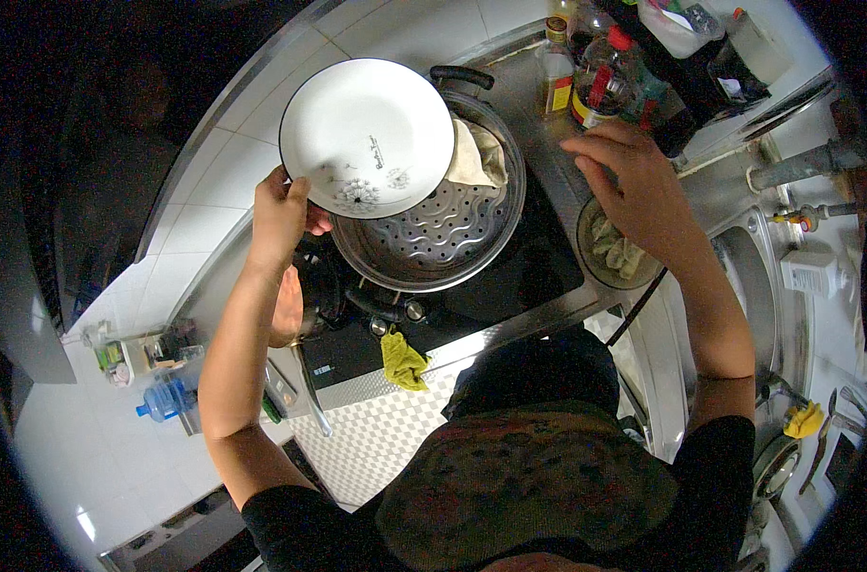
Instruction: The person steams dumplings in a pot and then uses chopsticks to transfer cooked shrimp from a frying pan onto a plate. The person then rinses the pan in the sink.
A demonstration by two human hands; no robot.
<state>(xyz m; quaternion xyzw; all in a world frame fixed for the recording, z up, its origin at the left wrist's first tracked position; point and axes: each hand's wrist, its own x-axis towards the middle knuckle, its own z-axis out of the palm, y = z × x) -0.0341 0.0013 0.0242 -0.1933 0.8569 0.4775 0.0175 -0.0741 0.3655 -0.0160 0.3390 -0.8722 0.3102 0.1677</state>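
My left hand [283,214] grips the lower left rim of a white plate [355,129] with a dark edge and a dandelion print. The plate is held over a round metal steamer pot [516,214] on the stove and covers its upper left part. Inside the pot lies a perforated steamer tray [448,229], with a pale folded cloth [480,157] on its upper right side. My right hand [612,164] hovers right of the pot with bent fingers, holding nothing visible. Just below it is a bowl [587,254] containing pale, crumpled pieces that I cannot identify.
Bottles, one a plastic bottle with a red cap [612,79], stand behind my right hand. A pan [290,307] with a long metal handle is at the left of the stove. A green cloth [405,361] hangs at the front edge near the knobs. A sink [755,286] lies right.
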